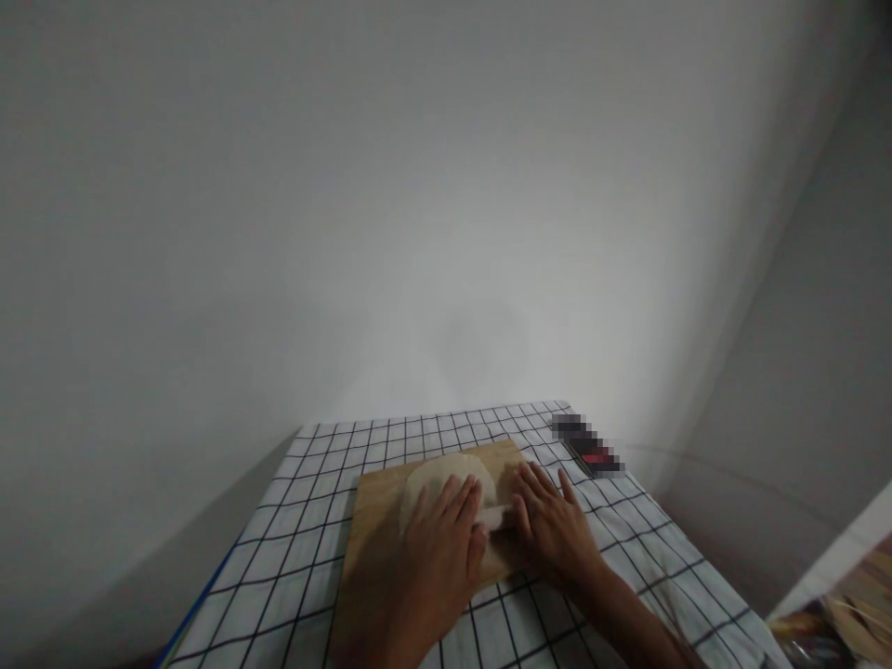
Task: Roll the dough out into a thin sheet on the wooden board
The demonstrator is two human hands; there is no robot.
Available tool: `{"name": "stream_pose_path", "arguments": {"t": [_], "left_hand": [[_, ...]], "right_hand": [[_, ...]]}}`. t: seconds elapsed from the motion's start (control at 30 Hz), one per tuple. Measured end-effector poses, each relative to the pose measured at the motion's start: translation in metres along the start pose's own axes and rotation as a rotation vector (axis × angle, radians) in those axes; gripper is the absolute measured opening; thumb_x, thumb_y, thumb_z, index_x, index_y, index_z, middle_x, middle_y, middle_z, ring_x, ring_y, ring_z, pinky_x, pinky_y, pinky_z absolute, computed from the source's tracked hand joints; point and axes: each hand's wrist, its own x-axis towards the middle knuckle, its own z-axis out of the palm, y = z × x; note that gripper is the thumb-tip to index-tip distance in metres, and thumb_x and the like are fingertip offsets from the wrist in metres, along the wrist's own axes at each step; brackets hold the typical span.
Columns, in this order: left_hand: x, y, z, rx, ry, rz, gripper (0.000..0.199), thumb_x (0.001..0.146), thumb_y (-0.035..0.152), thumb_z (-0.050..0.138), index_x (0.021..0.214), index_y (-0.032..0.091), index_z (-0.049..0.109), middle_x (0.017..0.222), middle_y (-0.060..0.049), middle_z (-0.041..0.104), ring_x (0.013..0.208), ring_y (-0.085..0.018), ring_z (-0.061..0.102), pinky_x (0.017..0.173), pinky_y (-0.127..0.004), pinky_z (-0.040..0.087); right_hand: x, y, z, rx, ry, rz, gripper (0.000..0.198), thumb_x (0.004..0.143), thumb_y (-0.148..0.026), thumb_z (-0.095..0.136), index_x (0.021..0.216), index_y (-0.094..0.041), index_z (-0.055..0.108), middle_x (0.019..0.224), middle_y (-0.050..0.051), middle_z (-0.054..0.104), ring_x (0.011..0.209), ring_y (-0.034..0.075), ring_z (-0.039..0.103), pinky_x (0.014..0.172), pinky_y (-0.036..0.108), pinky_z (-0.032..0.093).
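A flattened round of pale dough [452, 465] lies on a wooden board [376, 520]. Across its near right part runs a light rolling pin [494, 517], seen only between my hands. My left hand [446, 530] rests palm down over the dough and the pin's left part, its fingers stretched forward. Over the pin's right end lies my right hand [550, 516], fingers extended and thumb apart. Both palms cover the ends of the pin, so its full length is hidden.
A white tablecloth with dark grid lines [299, 548] covers the table. Near its right edge lies a dark, pixelated flat object [582, 441]. A pale wall [446, 232] stands behind the table. At the lower right are brownish items [829, 636], not clearly seen.
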Motion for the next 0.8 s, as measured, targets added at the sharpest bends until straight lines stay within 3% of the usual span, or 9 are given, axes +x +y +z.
{"name": "stream_pose_path", "arguments": {"t": [0.17,0.33,0.57,0.67,0.8], "left_hand": [[0.028,-0.012,0.012,0.021,-0.033,-0.071,0.045,0.102,0.038,0.037,0.144,0.026,0.049,0.151,-0.005,0.048,0.142,-0.032,0.039,0.115,-0.06,0.033],[0.054,-0.037,0.042,0.034,-0.074,-0.18,0.048,0.103,0.039,0.03,0.145,0.022,0.049,0.153,-0.009,0.045,0.147,-0.032,0.03,0.118,-0.063,0.02],[0.076,-0.059,0.061,0.057,-0.157,-0.307,0.053,0.103,0.041,0.029,0.142,0.015,0.051,0.15,-0.018,0.047,0.143,-0.037,0.036,0.109,-0.066,0.033],[0.075,-0.056,0.058,0.07,-0.169,-0.326,0.053,0.102,0.04,0.03,0.141,0.012,0.051,0.149,-0.021,0.046,0.142,-0.039,0.037,0.108,-0.067,0.034],[0.069,-0.043,0.053,0.081,-0.16,-0.334,0.052,0.101,0.036,0.033,0.143,0.01,0.049,0.151,-0.022,0.043,0.144,-0.039,0.034,0.11,-0.07,0.028]], "right_hand": [[0.051,0.01,0.006,0.001,-0.047,-0.037,0.052,0.105,-0.038,0.019,0.146,-0.026,0.047,0.156,0.007,0.041,0.148,0.027,0.026,0.12,0.058,0.01],[0.106,0.022,0.015,0.046,-0.149,-0.105,0.053,0.104,-0.043,0.022,0.147,-0.022,0.046,0.157,0.01,0.039,0.148,0.027,0.026,0.117,0.059,0.018],[0.176,0.022,0.032,0.094,-0.171,-0.222,0.052,0.102,-0.051,0.033,0.143,-0.024,0.05,0.156,0.009,0.041,0.147,0.026,0.028,0.116,0.054,0.024],[0.187,0.02,0.034,0.108,-0.184,-0.271,0.05,0.1,-0.051,0.04,0.141,-0.025,0.052,0.155,0.009,0.043,0.146,0.026,0.03,0.116,0.051,0.028],[0.173,0.025,0.031,0.1,-0.213,-0.299,0.045,0.1,-0.048,0.042,0.138,-0.028,0.055,0.156,0.007,0.041,0.147,0.028,0.028,0.115,0.055,0.027]]}}
